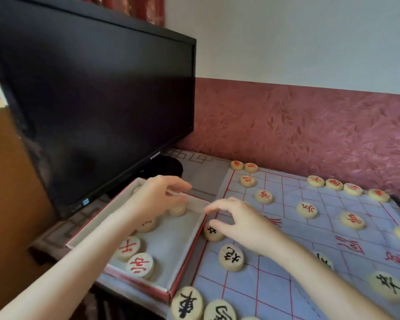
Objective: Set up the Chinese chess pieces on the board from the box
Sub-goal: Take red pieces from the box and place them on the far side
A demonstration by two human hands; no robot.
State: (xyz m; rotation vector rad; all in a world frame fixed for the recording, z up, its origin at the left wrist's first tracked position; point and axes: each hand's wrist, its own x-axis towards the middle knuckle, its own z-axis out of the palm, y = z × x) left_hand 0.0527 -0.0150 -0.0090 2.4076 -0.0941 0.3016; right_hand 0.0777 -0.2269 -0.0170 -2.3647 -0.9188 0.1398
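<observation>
The paper board [310, 239] with red grid lines lies on the right. Red-lettered pieces [263, 196] stand along its far side and black-lettered ones [231, 257] along the near side. An open red-edged box [185, 257] sits left of the board and holds a few pieces [140, 265]. My left hand [158, 199] is inside the box, fingers spread above a pale piece [177, 210]. Over the board's left edge my right hand [240, 221] hovers with fingers apart, its thumb touching a black-lettered piece [213, 232] that lies on the board.
A large black monitor [90, 100] stands close behind the box, its round base [169, 167] just beyond my left hand. A dark red patterned wall [310, 135] runs along the board's far edge. The table's left edge [42, 248] is near the box.
</observation>
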